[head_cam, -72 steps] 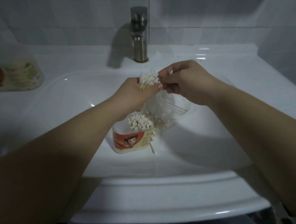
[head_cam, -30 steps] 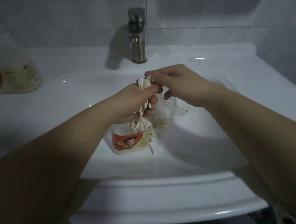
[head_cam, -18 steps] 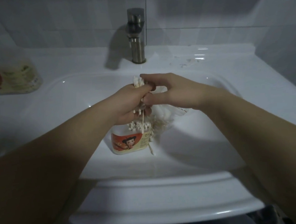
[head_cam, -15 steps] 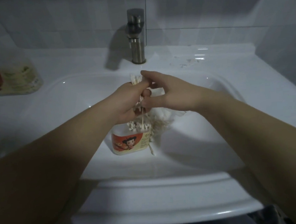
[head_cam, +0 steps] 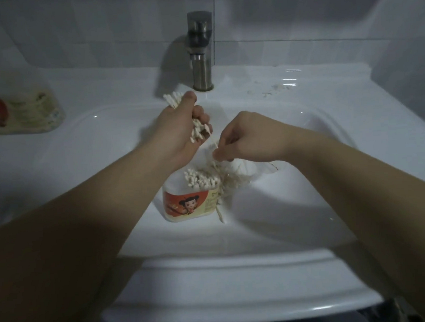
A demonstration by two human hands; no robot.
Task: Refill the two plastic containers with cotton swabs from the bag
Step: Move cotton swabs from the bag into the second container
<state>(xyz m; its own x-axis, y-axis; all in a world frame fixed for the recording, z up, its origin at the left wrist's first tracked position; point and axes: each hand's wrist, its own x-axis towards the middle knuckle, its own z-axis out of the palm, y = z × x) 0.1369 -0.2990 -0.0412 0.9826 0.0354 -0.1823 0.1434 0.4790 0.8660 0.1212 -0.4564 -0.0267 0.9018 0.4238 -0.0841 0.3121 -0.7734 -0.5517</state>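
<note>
On the left hand [head_cam: 179, 128], fingers curl round a swab bundle [head_cam: 173, 100]; the right hand [head_cam: 245, 138] pinches a swab [head_cam: 215, 145], container [head_cam: 192, 205] below its fingers.

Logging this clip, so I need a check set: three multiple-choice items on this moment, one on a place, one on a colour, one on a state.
1. Where does the clear plastic container with the cartoon label stand?
A. on a wooden shelf
B. in the white sink basin
C. on the floor
2. What colour is the band on that label?
A. blue
B. green
C. orange-red
3. What is the left hand doing?
A. gripping a bundle of white cotton swabs
B. lying flat and open
C. holding a toothbrush
Key: B, it stands upright on the basin floor; C, the band around the figure is orange-red; A, its fingers curl round the bundle.
</note>
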